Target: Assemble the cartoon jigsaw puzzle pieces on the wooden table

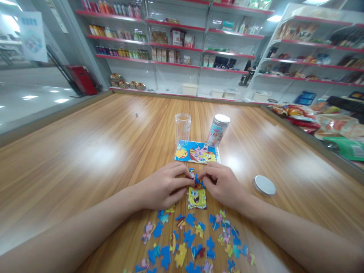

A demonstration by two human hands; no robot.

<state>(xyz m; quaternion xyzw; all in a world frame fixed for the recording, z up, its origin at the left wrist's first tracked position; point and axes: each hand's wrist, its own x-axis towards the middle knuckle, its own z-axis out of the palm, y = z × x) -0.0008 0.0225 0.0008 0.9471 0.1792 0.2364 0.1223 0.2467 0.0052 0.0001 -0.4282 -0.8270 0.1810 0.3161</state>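
Note:
A partly joined jigsaw puzzle [196,198] with a yellow cartoon face lies flat between my hands. My left hand [166,185] rests at its upper left, thumb and fingers closing on a puzzle piece at the top edge. From the other side, my right hand [224,185] pinches at a blue puzzle piece [196,178] on that same edge; its fingertips partly hide the piece. Loose puzzle pieces [189,238], mostly blue with some yellow and pink, are scattered nearer to me. Just beyond my hands lies a picture card [196,151] with cartoon figures.
Behind the card stand a clear open jar [182,127] and a printed canister [218,131] with a white lid. A round silver lid [264,185] lies right of my right hand. Bagged goods [338,129] sit past the wooden table's [119,129] right edge; stocked shelves [176,45] line the back.

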